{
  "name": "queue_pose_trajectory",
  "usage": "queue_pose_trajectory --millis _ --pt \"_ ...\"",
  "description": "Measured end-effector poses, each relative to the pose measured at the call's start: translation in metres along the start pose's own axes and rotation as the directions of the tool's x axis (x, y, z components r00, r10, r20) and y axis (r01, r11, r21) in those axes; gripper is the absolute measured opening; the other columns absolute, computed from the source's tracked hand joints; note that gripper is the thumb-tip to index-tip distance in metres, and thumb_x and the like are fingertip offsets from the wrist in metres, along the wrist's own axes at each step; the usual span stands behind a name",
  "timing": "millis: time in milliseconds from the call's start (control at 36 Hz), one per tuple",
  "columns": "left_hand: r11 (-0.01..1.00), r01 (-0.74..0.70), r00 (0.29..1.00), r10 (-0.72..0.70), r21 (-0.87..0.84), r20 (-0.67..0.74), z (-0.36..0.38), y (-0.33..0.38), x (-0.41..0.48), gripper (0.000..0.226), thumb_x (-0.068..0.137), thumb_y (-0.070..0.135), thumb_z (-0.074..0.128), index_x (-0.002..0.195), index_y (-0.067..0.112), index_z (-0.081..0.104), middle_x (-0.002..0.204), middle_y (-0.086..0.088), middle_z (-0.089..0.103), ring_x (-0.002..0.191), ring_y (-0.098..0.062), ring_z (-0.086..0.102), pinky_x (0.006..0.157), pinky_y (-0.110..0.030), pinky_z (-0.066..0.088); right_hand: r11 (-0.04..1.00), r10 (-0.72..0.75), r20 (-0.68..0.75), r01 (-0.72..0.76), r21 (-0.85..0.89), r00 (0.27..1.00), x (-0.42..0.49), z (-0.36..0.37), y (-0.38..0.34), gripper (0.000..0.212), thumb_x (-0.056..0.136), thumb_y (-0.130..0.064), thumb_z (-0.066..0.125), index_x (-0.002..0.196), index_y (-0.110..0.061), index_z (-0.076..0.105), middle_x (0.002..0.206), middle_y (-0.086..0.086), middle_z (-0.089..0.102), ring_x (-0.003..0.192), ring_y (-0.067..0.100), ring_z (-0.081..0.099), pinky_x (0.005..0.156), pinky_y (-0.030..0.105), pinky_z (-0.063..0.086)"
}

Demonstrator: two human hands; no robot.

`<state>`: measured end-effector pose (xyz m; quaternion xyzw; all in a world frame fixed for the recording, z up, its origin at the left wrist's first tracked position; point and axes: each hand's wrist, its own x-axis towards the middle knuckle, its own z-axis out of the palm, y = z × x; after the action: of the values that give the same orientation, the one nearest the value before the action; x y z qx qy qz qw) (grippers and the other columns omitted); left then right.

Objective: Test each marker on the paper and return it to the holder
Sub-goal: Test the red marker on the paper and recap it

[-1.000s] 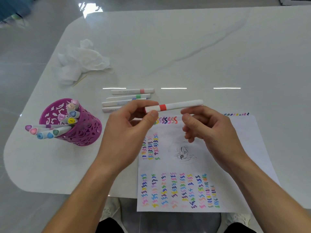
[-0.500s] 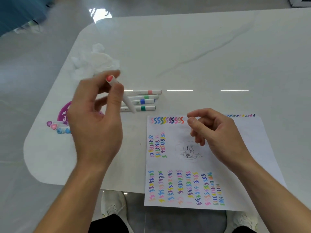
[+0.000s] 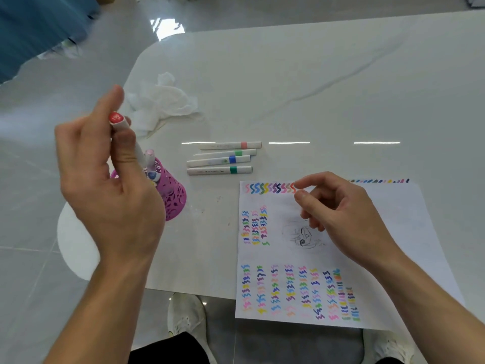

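Pointing steeply down, red end uppermost, the marker (image 3: 138,150) is pinched in the left hand (image 3: 110,185), its lower tip at the mouth of the purple holder (image 3: 173,198) beneath that hand. The right hand (image 3: 341,216), loosely curled and empty, hovers well apart over the paper (image 3: 393,258).

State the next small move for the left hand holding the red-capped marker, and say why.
Probably lower the red-capped white marker into the purple perforated holder and let go: the left hand grips it tilted, lower end at the holder's mouth, where other markers stand.
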<state>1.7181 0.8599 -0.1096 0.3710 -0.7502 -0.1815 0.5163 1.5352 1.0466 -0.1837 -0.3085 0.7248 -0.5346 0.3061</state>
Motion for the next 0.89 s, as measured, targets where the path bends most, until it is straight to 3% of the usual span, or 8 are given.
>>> queue_pose_trajectory --millis 83,167,222,333,444,583,889 --pt "0.999 0.011 0.998 -0.014 0.048 0.056 0.0 0.001 -0.002 0.034 0.107 0.03 0.042 0.134 0.019 0.06 0.108 0.017 0.047 0.106 -0.011 0.058 0.092 -0.027 0.05 1.0 0.002 -0.004 -0.002 -0.005 1.0 0.0 0.0 0.001 0.009 0.095 -0.028 0.07 0.104 -0.027 0.072 0.071 0.001 0.071 0.058 0.014 0.064 0.058 0.02 0.049" --pt "0.996 0.023 0.994 -0.033 0.091 0.104 0.002 -0.002 -0.003 0.032 0.106 0.024 0.045 0.136 0.023 0.059 0.106 0.023 0.046 0.102 -0.001 0.054 0.09 -0.019 0.048 1.0 0.0 0.0 0.0 -0.017 1.0 0.001 0.0 0.001 0.008 0.096 -0.027 0.07 0.104 -0.028 0.072 0.071 0.0 0.071 0.058 0.014 0.064 0.058 0.021 0.05" --pt "0.994 0.039 0.991 -0.051 0.098 0.127 0.002 -0.004 -0.003 0.033 0.105 0.023 0.046 0.136 0.026 0.058 0.105 0.021 0.048 0.102 -0.001 0.054 0.09 -0.017 0.047 1.0 0.002 0.0 -0.002 -0.017 1.0 0.001 0.0 0.001 0.008 0.096 -0.028 0.07 0.104 -0.028 0.072 0.07 0.0 0.071 0.059 0.014 0.064 0.059 0.021 0.05" --pt "0.983 0.032 0.984 -0.063 0.181 0.168 0.0 -0.006 -0.004 0.032 0.104 0.021 0.048 0.131 0.031 0.062 0.11 0.01 0.051 0.096 -0.009 0.057 0.084 -0.028 0.052 1.0 -0.001 0.001 0.001 -0.022 1.0 0.001 0.001 0.002 0.008 0.096 -0.028 0.069 0.104 -0.028 0.072 0.07 -0.001 0.071 0.059 0.015 0.064 0.061 0.025 0.05" --pt "0.967 0.045 0.971 -0.101 0.25 0.216 -0.001 -0.011 -0.005 0.031 0.102 0.016 0.052 0.127 0.028 0.066 0.11 0.01 0.051 0.096 -0.011 0.059 0.082 -0.017 0.047 0.999 -0.002 0.004 0.002 -0.032 1.0 0.002 0.002 0.002 0.009 0.097 -0.027 0.069 0.105 -0.029 0.072 0.071 -0.001 0.071 0.059 0.014 0.065 0.061 0.026 0.051" --pt "0.931 0.063 0.965 -0.149 0.361 0.217 -0.002 -0.015 -0.006 0.031 0.1 0.015 0.054 0.127 0.021 0.067 0.115 0.001 0.058 0.096 -0.005 0.051 0.086 -0.029 0.051 0.999 -0.001 0.011 0.001 -0.039 1.0 0.002 0.003 0.003 0.009 0.097 -0.027 0.069 0.106 -0.028 0.071 0.07 -0.003 0.071 0.06 0.013 0.065 0.061 0.024 0.05" --pt "0.901 0.057 0.968 -0.155 0.43 0.197 0.001 -0.009 -0.008 0.033 0.098 0.023 0.056 0.128 0.017 0.066 0.117 -0.003 0.058 0.105 -0.017 0.055 0.087 -0.014 0.038 0.999 0.003 0.012 -0.002 -0.05 1.0 0.003 0.004 0.005 0.009 0.098 -0.028 0.069 0.106 -0.029 0.071 0.071 -0.003 0.071 0.059 0.012 0.065 0.06 0.023 0.05"
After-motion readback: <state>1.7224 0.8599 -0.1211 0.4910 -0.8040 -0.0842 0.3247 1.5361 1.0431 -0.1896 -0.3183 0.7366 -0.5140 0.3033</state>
